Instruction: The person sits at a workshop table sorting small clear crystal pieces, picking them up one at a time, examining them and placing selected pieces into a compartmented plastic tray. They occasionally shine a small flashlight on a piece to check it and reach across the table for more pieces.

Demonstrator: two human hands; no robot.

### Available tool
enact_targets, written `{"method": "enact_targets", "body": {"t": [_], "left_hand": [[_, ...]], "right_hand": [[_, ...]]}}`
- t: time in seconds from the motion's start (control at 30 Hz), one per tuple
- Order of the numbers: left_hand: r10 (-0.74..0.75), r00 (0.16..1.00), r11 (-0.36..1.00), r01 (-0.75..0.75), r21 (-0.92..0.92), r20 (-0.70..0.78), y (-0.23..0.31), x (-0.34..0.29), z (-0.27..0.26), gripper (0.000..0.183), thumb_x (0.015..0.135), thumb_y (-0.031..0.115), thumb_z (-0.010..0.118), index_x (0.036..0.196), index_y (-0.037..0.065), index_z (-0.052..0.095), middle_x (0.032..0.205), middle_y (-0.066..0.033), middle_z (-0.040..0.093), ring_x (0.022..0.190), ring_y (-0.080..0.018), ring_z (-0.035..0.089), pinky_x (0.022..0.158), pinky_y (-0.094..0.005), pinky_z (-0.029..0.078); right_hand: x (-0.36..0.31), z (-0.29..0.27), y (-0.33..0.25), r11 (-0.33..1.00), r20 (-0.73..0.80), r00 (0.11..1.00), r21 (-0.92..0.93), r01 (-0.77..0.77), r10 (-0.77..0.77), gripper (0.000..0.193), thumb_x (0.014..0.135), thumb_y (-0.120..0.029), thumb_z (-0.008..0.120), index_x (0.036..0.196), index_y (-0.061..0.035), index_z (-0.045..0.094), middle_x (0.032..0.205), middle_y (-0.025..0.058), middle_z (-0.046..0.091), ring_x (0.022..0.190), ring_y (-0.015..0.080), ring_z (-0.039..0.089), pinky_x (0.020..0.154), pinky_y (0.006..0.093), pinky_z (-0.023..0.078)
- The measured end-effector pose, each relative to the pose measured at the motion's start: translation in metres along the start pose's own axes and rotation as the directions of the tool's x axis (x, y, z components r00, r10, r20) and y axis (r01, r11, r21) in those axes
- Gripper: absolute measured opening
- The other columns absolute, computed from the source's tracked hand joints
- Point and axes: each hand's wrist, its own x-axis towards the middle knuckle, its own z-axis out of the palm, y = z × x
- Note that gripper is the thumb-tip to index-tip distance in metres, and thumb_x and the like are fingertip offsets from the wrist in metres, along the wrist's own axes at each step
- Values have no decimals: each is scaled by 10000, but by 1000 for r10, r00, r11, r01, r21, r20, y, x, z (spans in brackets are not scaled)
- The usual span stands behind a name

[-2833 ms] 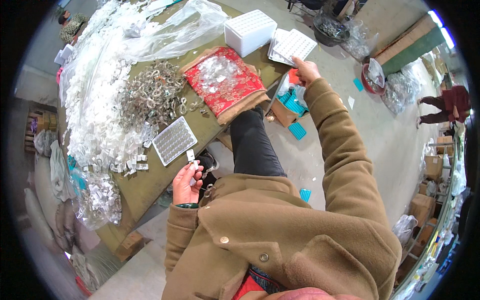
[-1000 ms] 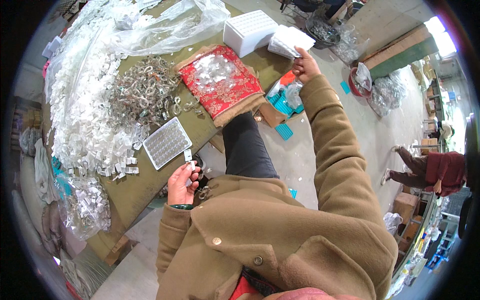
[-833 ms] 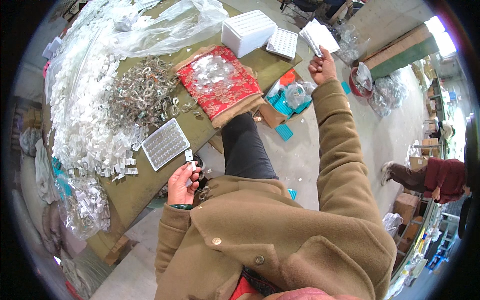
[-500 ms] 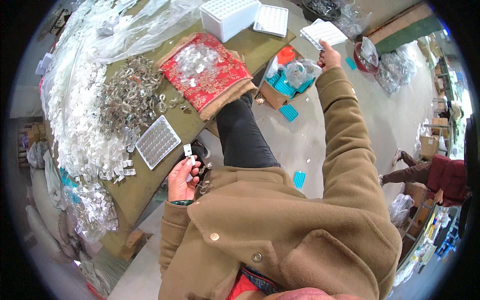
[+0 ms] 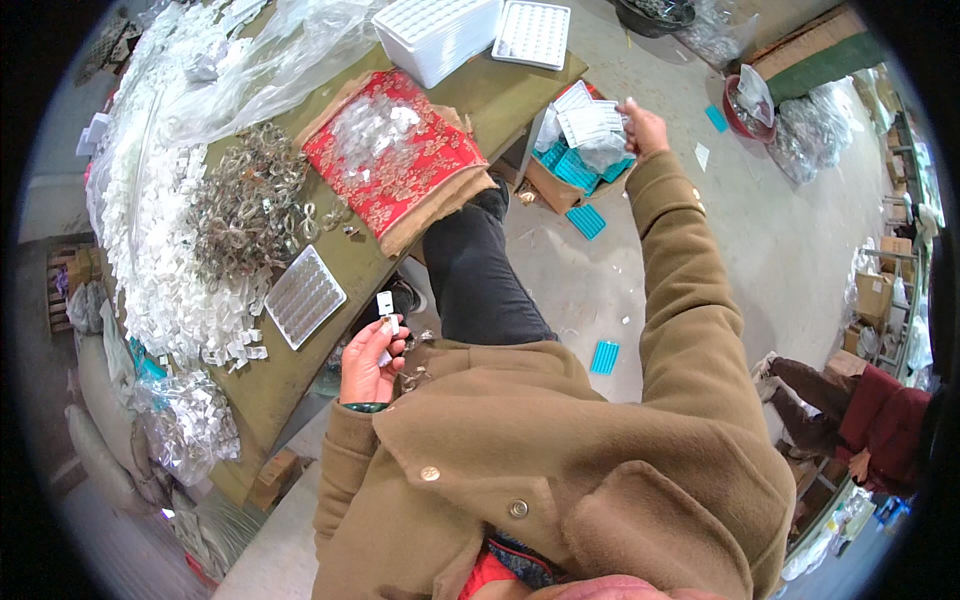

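My left hand (image 5: 368, 362) is closed on a small white plastic piece (image 5: 386, 303), its upper end standing above my thumb and fingertips beside the table edge. My right hand (image 5: 645, 130) reaches out at the far right, its fingers pinching the edge of several white sheets (image 5: 588, 122) marked with rows. Those sheets lie over an open cardboard box (image 5: 548, 188), which holds teal trays (image 5: 572, 170) and clear plastic. Near my left hand, a white tray with round hollows (image 5: 305, 297) lies on the table (image 5: 285, 385).
Heaped white plastic pieces (image 5: 160, 240) and tangled dark loops (image 5: 250, 205) cover the table's left. A red patterned cloth (image 5: 400, 180) bears clear pieces. Stacked white trays (image 5: 440, 40) stand behind. Teal trays (image 5: 604, 357) lie on the floor; another person (image 5: 880, 425) is at right.
My right hand has brought the white sheets leftward and down over the cardboard box. A white scrap now shows on the floor. My left hand still holds the small piece.
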Motion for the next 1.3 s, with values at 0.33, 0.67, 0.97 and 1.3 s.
{"method": "enact_targets", "body": {"t": [0.33,0.67,0.97,1.3], "left_hand": [[17,1000,1000,-17,19,25,-5,8,10,254,924,149,597,1137,10,600,908,-38,659,702,-53,584,531,-179,495],[-7,1000,1000,7,-19,-17,-5,4,7,231,927,111,587,1140,21,591,952,-72,671,721,-77,617,547,-204,517],[-13,1000,1000,13,20,-18,-4,5,6,269,934,161,592,1159,14,594,897,-22,661,704,-40,593,528,-170,496],[-57,998,998,56,-24,-39,-6,9,2,226,930,124,590,1126,12,599,923,-56,668,696,-67,603,537,-187,499]], "right_hand": [[-46,102,-125,639,135,936,-699,322,-324,776,757,-697,589,1075,9,632,1049,214,663,969,288,657,833,374,507],[6,111,-139,573,49,981,-805,151,-190,691,649,-585,758,1078,-46,697,1088,141,682,1049,264,642,854,368,508],[41,14,-40,954,-63,996,295,-43,64,247,810,-167,730,684,-97,530,585,-43,396,435,78,304,380,267,239],[46,-2,68,934,-49,935,-40,-354,352,358,871,-408,667,727,-100,555,578,-25,409,431,108,331,397,278,321]]}}
